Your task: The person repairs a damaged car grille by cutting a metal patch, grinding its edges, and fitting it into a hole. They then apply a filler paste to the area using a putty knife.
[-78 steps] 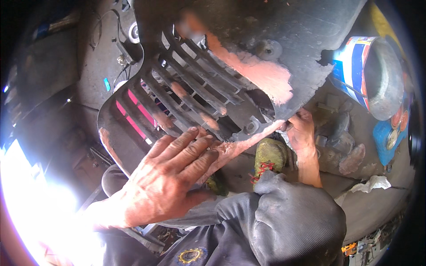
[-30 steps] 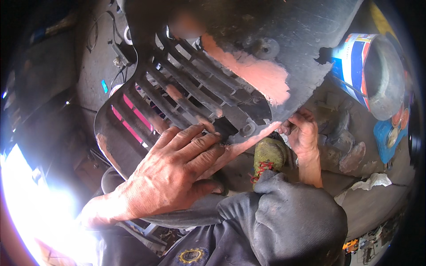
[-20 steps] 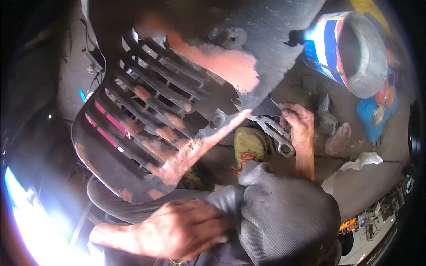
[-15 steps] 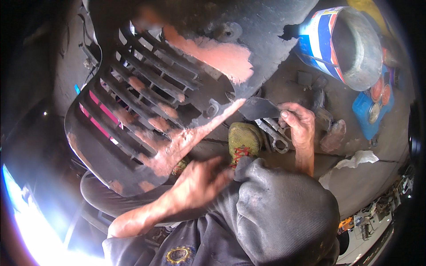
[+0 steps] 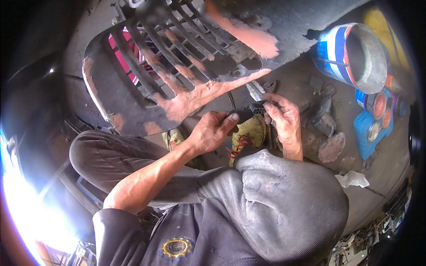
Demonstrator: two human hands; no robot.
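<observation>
My left hand (image 5: 209, 132) is closed on one end of a small black piece (image 5: 243, 114), with the thumb on top. My right hand (image 5: 284, 116) pinches its other end between thumb and fingers. The piece looks like a thin dark sheet, folded or curled; its exact kind I cannot make out. Just beyond both hands lies a black slatted bumper or grille panel (image 5: 104, 98), with pinkish filler (image 5: 195, 99) smeared along its near edge and slats. Neither hand touches the panel. A silver metal tool (image 5: 254, 91) shows beyond my right hand, partly hidden.
A striped metal bucket (image 5: 330, 53) lies tipped at the upper right. Near it sits a blue container (image 5: 370, 137) with round tins on it. Dark scraps (image 5: 324, 119), a brownish flat piece (image 5: 332, 147) and torn white paper (image 5: 353, 179) lie on the ground. My shoe (image 5: 248, 135) stands below the hands.
My left hand has moved up and right to grasp the dark piece, which the right hand alone held half a second ago. It now appears folded. The view has shifted.
</observation>
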